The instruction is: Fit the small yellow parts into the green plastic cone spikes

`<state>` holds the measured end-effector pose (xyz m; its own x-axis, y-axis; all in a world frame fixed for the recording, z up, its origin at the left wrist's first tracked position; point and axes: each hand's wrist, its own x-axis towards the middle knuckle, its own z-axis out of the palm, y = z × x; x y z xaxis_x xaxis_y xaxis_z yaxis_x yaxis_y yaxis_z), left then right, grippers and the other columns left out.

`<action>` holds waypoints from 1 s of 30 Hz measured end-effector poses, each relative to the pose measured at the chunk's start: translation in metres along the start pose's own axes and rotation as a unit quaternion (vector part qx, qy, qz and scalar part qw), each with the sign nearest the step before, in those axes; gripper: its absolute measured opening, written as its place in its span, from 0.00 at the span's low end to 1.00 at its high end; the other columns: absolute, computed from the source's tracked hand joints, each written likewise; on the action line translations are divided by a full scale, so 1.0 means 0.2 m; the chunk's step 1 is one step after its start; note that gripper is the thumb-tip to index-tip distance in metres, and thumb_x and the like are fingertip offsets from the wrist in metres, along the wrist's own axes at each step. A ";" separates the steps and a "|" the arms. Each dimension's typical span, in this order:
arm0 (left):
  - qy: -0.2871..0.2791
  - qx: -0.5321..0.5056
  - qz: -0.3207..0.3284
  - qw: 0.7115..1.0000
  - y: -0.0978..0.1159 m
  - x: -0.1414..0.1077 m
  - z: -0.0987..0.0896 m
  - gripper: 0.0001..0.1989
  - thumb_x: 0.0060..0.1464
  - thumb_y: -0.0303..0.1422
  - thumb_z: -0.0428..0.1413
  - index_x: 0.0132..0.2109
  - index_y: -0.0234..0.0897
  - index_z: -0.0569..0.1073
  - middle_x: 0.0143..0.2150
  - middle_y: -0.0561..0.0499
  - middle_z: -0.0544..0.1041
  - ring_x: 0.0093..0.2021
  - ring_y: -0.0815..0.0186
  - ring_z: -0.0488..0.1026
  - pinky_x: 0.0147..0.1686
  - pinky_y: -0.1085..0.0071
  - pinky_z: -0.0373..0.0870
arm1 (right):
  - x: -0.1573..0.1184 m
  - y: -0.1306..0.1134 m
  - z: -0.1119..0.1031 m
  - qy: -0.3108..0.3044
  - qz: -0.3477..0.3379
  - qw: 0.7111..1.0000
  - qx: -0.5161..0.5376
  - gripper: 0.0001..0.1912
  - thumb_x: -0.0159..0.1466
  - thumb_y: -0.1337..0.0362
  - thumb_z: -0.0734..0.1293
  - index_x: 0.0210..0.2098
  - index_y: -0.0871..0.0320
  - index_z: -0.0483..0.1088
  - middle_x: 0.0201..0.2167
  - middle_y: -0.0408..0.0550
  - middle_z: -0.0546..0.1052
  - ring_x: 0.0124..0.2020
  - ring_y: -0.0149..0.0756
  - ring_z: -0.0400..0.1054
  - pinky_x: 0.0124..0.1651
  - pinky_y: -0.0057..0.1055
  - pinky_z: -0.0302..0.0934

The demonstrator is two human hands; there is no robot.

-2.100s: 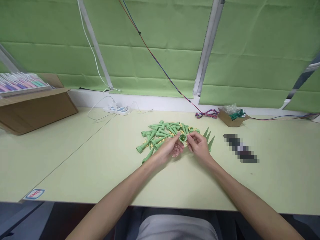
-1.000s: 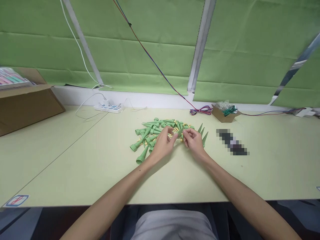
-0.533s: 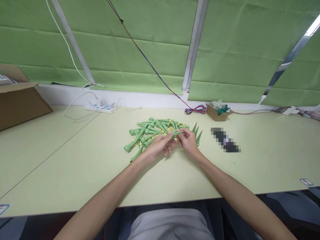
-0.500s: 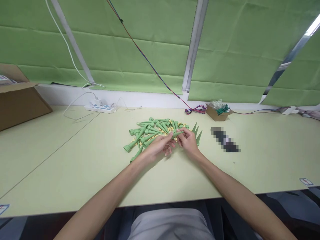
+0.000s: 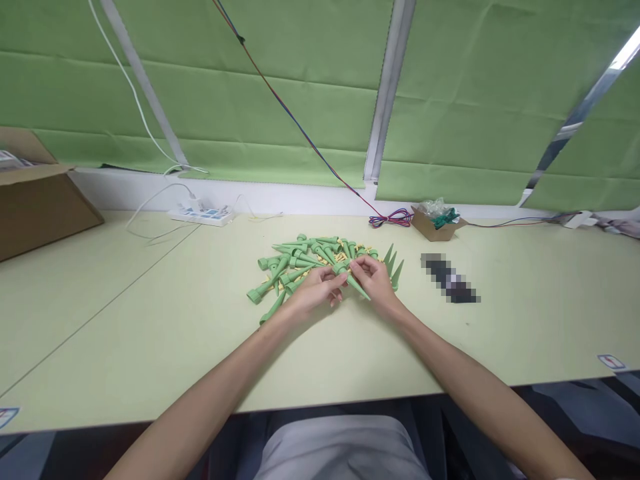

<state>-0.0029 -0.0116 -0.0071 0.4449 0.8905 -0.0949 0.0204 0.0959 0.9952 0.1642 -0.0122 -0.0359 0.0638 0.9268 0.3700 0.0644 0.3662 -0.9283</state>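
A green plastic watering spike (image 5: pixel 358 287) is between my two hands, its wide cap end up and its tip slanting down to the right. My left hand (image 5: pixel 320 288) is closed on it near the cap, thumb on top. The fingers of my right hand (image 5: pixel 374 279) pinch at the cap end; whether a small part is also between those fingertips is hidden. Just behind both hands lies a pile of similar green spikes (image 5: pixel 302 258), with small yellow pieces (image 5: pixel 343 257) among them. Several spikes (image 5: pixel 397 270) stand point-up beside my right hand.
On the table (image 5: pixel 200 353), a small carton with clear and green packaging (image 5: pixel 435 227) stands at the back right, near coiled wires (image 5: pixel 393 219). A pixelated dark item (image 5: pixel 450 279) lies to the right. A power strip (image 5: pixel 203 215) and large cardboard box (image 5: pixel 45 210) are leftward.
The spike in my hands has turned: its tip pointed right and now slants down toward me. My hands stay in nearly the same place, and the pile looks unchanged.
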 end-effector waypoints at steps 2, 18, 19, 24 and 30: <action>0.010 0.039 0.017 0.999 0.01 0.00 0.00 0.16 0.54 0.43 0.66 0.39 0.35 0.74 0.28 0.51 0.73 0.24 0.70 0.70 0.23 0.72 0.64 | 0.00 0.00 0.00 -0.009 0.015 1.000 0.001 0.25 0.58 0.38 0.71 0.27 0.55 0.68 0.18 0.40 0.66 0.19 0.31 0.59 0.23 0.30 0.54; 0.071 0.331 0.254 0.906 -0.05 0.00 0.00 0.19 0.60 0.30 0.56 0.58 0.39 0.76 0.50 0.43 0.81 0.37 0.60 0.76 0.48 0.61 0.71 | 0.00 -0.01 -0.01 -0.007 0.075 0.997 0.006 0.26 0.59 0.41 0.72 0.21 0.55 0.66 0.11 0.37 0.62 0.14 0.27 0.50 0.20 0.29 0.43; 0.070 0.328 0.260 0.906 -0.05 0.00 -0.01 0.19 0.60 0.30 0.56 0.58 0.39 0.76 0.51 0.43 0.80 0.38 0.59 0.76 0.49 0.61 0.71 | 0.00 -0.01 -0.01 -0.006 0.075 0.997 0.009 0.26 0.59 0.42 0.72 0.21 0.55 0.66 0.11 0.37 0.62 0.14 0.27 0.50 0.20 0.29 0.43; 0.073 0.333 0.251 0.906 -0.04 0.01 -0.01 0.19 0.61 0.29 0.55 0.58 0.39 0.76 0.49 0.43 0.81 0.40 0.58 0.76 0.50 0.61 0.71 | -0.01 0.01 0.00 -0.002 0.078 0.997 0.020 0.26 0.59 0.41 0.72 0.21 0.55 0.65 0.11 0.37 0.62 0.14 0.27 0.51 0.20 0.29 0.43; 0.063 0.286 0.194 0.936 -0.01 -0.02 0.01 0.29 0.57 0.39 0.62 0.63 0.39 0.69 0.60 0.41 0.75 0.34 0.64 0.75 0.38 0.66 0.72 | 0.00 0.01 0.00 0.013 0.053 0.998 0.037 0.25 0.59 0.41 0.72 0.24 0.55 0.67 0.14 0.38 0.65 0.15 0.28 0.53 0.20 0.29 0.45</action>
<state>-0.0023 -0.0167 -0.0085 0.4101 0.8575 0.3107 0.3714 -0.4681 0.8018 0.1642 -0.0117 -0.0386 0.0928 0.9585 0.2695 -0.0183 0.2722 -0.9621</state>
